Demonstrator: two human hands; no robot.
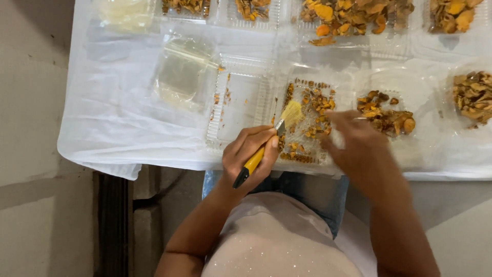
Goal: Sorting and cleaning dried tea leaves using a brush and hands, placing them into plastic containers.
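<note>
Head view: left hand (pixel 250 156) grips a brush (pixel 271 137); blurred right hand (pixel 353 141), grip unclear, over the tray (pixel 241 105).

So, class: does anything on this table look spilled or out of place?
Yes. Small orange crumbs lie scattered in the open lid left of the tray that the brush in the left hand touches. The right hand is blurred.

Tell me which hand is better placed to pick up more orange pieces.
The right hand, probably: it reaches over the clear tray holding the orange pieces, blurred, fingers apparently free. The left hand is occupied gripping the yellow-handled brush.
</note>
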